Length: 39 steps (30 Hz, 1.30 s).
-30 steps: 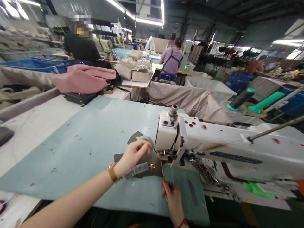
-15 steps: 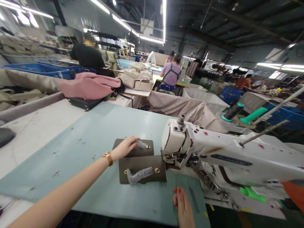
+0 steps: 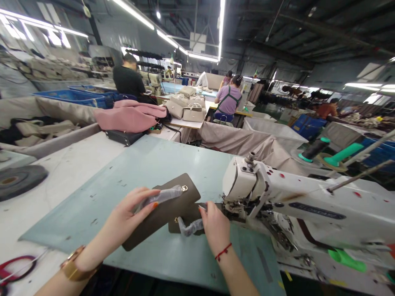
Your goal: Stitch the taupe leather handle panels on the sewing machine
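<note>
My left hand (image 3: 135, 211), with a gold watch at the wrist, is closed round the wrapped handle of one dark olive flap panel (image 3: 168, 213). That panel is tilted diagonally over the green mat (image 3: 123, 187). A second olive panel (image 3: 175, 227) lies partly beneath it, its plastic-wrapped handle (image 3: 189, 227) showing. My right hand (image 3: 216, 224), with a red string bracelet, is pinched over the second panel's right part, holding a small pale item too small to make out. The sewing machine head (image 3: 243, 185) stands just right of the panels.
Red-handled scissors (image 3: 18, 267) and a dark roll (image 3: 21, 181) lie on the left. A pink cloth (image 3: 132, 115) is on a black case behind the mat. Fabric-lined bins and beige bags (image 3: 193, 112) stand beyond. Several people sit farther back. Thread cones (image 3: 344, 155) stand at right.
My left hand has taken hold of the rear panel's handle and brought it forward and left, now tilted over the other panel. My right hand has moved up onto the front panel. The view has shifted slightly.
</note>
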Each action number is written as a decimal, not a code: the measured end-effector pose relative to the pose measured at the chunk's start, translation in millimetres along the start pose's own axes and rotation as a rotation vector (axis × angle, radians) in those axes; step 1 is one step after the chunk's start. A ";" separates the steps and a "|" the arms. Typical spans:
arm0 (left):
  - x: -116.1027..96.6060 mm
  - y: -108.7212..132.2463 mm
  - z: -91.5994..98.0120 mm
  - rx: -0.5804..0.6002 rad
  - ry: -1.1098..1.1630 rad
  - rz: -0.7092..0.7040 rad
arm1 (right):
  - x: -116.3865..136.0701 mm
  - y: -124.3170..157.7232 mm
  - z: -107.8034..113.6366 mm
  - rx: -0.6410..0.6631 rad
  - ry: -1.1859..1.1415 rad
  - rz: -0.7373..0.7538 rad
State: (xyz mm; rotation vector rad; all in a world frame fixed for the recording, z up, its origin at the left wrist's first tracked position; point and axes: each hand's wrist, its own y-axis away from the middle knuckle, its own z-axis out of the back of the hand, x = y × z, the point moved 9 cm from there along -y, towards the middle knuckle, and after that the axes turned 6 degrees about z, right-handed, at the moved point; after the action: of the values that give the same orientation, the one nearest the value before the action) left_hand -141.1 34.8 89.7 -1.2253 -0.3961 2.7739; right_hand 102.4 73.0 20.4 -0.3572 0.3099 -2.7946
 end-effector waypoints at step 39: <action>-55.6 81.3 -193.9 0.334 0.124 -0.381 | -132.3 101.9 -30.7 -0.171 -0.642 -0.328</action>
State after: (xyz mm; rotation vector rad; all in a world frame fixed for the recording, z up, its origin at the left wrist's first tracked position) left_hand 41.5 -14.4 -17.6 -1.0986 -0.1288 2.3122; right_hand 243.5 26.5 -61.7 -1.4101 0.3567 -2.7622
